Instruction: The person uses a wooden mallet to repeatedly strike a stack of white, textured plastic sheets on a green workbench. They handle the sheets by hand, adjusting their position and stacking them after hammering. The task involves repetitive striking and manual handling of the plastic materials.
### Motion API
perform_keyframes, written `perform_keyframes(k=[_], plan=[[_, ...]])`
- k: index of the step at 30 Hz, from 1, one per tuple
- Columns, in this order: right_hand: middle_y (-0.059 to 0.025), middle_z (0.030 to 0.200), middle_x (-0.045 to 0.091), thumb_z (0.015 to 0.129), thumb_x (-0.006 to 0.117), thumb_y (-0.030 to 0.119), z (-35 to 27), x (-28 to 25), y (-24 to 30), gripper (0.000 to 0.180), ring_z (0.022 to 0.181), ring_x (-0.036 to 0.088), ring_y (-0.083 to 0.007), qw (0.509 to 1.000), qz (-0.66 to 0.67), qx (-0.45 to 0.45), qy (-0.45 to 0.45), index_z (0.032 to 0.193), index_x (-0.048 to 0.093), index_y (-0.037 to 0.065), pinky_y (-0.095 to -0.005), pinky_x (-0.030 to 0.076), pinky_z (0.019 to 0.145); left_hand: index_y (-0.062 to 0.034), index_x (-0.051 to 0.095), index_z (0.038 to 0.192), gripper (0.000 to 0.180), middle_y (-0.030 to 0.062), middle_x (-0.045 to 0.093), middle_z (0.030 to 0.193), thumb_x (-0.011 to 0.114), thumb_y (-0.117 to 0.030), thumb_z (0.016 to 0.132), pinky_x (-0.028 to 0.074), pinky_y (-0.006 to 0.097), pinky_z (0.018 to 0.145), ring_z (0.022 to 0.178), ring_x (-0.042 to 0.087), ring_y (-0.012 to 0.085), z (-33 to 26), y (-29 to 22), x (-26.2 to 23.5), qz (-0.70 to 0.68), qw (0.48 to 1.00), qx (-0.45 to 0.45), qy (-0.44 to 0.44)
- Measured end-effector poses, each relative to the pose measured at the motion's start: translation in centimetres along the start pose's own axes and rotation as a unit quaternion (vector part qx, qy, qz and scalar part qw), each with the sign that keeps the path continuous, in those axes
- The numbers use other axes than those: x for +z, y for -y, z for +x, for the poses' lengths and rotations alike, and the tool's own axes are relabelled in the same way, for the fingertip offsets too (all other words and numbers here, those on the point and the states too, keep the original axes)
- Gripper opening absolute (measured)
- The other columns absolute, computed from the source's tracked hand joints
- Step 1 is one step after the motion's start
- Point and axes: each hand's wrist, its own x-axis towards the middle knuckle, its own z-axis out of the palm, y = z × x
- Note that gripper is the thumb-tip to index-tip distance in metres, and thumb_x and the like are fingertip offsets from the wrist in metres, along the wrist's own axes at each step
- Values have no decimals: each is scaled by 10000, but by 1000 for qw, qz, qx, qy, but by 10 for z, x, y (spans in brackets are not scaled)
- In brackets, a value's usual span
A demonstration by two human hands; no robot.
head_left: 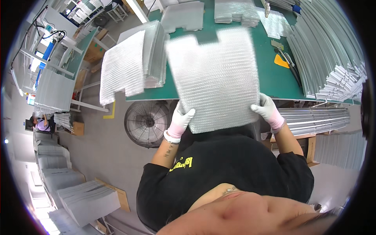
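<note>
A silvery ribbed mesh sheet (215, 78) with a notch in its far edge is held up in front of me, over the near edge of the green table (274, 86). White gloves with pink cuffs cover both hands. My left hand (181, 120) grips the sheet's lower left edge, thumb on the near face. At the lower right edge, my right hand (268, 111) pinches it the same way. The fingers behind the sheet are hidden. The sheet's far part looks slightly blurred.
Stacked mesh sheets (152, 55) stand at the table's left, another stack (236, 11) at the back. A black-handled tool (290, 64) lies right, beside long grey strips (325, 47). A floor fan (147, 123) stands below the table. Someone in purple (42, 123) is far left.
</note>
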Motion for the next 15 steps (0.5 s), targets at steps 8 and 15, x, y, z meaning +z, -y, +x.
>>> perform_keyframes(k=[8, 15], plan=[[-142, 1359, 613, 978, 658, 204, 0, 3, -64, 536, 1261, 585, -227, 936, 247, 249, 10, 1408, 494, -70, -370, 446, 1104, 26, 535, 1379, 462, 98, 646, 1311, 691, -139, 977, 481, 348, 1064, 1181, 618, 178, 6, 41, -21, -84, 965, -242, -57], [-99, 1333, 640, 911, 733, 163, 33, 5, 49, 620, 1212, 597, -162, 998, 13, 9, 54, 1434, 485, -61, -331, 429, 1099, -43, 575, 1359, 446, 70, 647, 1316, 713, -161, 952, 463, 371, 1078, 1209, 603, 199, 30, -8, -42, -187, 971, -148, 25]])
